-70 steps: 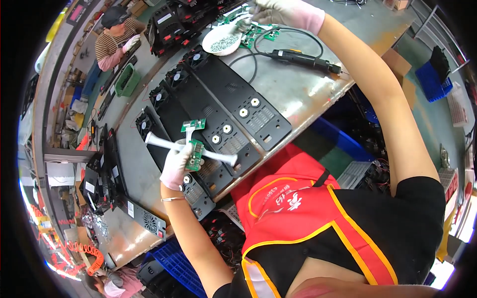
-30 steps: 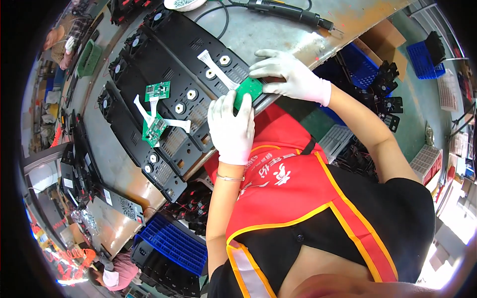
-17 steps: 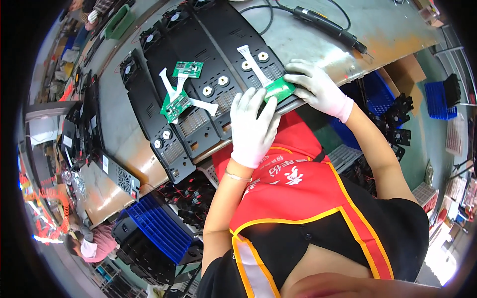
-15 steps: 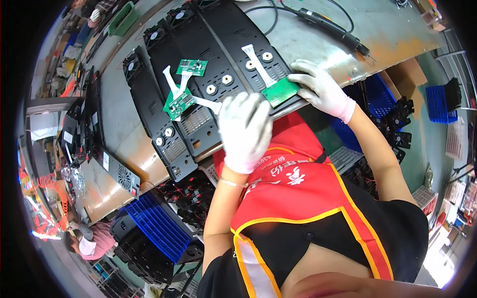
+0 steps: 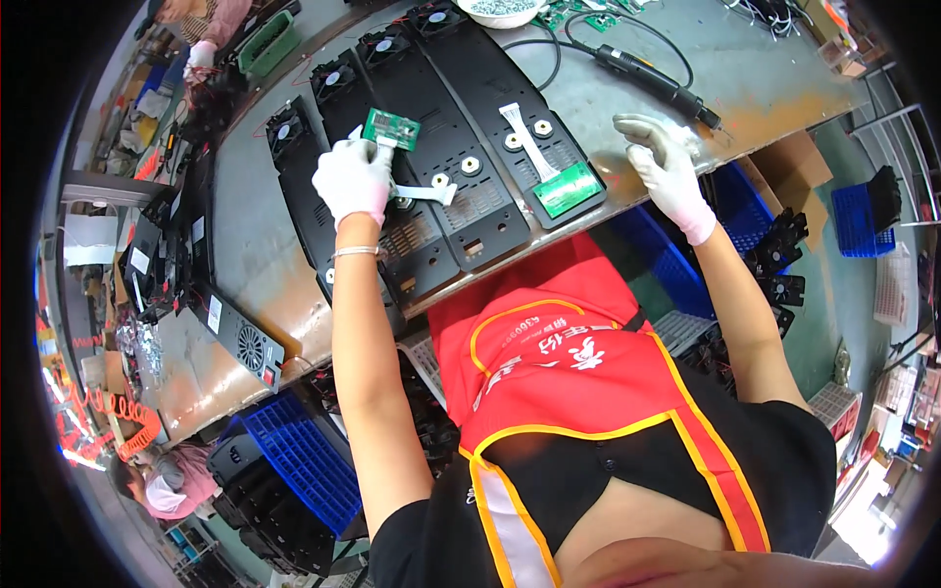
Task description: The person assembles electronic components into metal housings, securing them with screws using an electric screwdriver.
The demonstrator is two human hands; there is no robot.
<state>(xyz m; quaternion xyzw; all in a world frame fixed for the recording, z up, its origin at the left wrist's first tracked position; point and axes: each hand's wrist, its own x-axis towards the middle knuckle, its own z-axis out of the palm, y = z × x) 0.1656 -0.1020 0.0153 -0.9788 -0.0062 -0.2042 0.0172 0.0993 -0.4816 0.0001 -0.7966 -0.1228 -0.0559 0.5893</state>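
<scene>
My white-gloved left hand (image 5: 353, 181) is closed over a cluster of small green circuit boards on the black metal panels. One circuit board (image 5: 392, 129) shows beyond its fingertips; what lies under the palm is hidden. A white ribbon cable (image 5: 423, 193) sticks out to the right of this hand. Another green circuit board (image 5: 567, 190) lies on the near end of the rightmost black panel (image 5: 490, 83), with its own white cable (image 5: 529, 142) stretching away from me. My gloved right hand (image 5: 667, 176) hovers right of that panel, empty, fingers apart.
A black electric screwdriver (image 5: 657, 80) rests on the metal table at the far right. Beyond it are a white bowl (image 5: 502, 10) of small parts and loose green boards. Black fan-fitted casings (image 5: 240, 333) stand at left. Blue crates (image 5: 304, 456) sit below the table edge. A co-worker's gloved hand (image 5: 201, 57) is at far left.
My left hand has moved left and away from me, onto the board cluster. My right hand has let go of the right-hand board and drawn off to the right.
</scene>
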